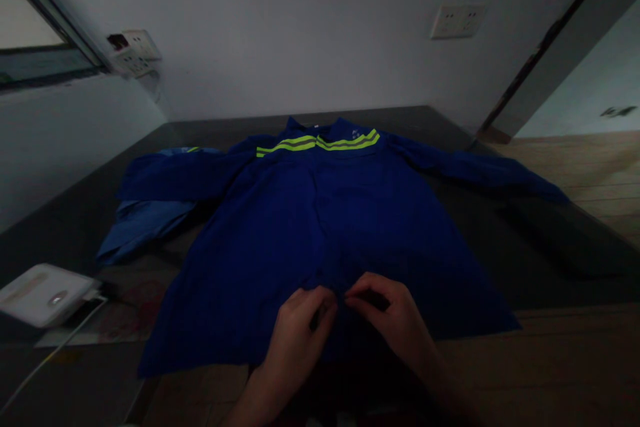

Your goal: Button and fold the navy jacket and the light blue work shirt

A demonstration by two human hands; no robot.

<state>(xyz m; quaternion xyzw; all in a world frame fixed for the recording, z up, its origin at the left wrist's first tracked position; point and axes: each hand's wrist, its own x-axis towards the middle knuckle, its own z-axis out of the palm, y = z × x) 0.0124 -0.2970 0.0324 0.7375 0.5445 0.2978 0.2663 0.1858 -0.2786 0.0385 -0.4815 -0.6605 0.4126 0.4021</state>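
Observation:
A dark blue work jacket (320,213) with yellow-green reflective stripes (320,143) across the chest lies spread flat on a dark table (550,260), collar away from me, sleeves stretched out to both sides. My left hand (297,333) and my right hand (395,320) meet at the jacket's front opening near the bottom hem. Both pinch the fabric edges there, fingertips almost touching each other. Whether a button or fastener is between the fingers is too dark to make out.
A lighter blue garment (145,220) lies under the jacket's left sleeve. A white flat device (45,293) with a white cable (55,347) sits at the table's left edge. Wall sockets (457,20) are on the back wall; wooden floor (595,173) shows at right.

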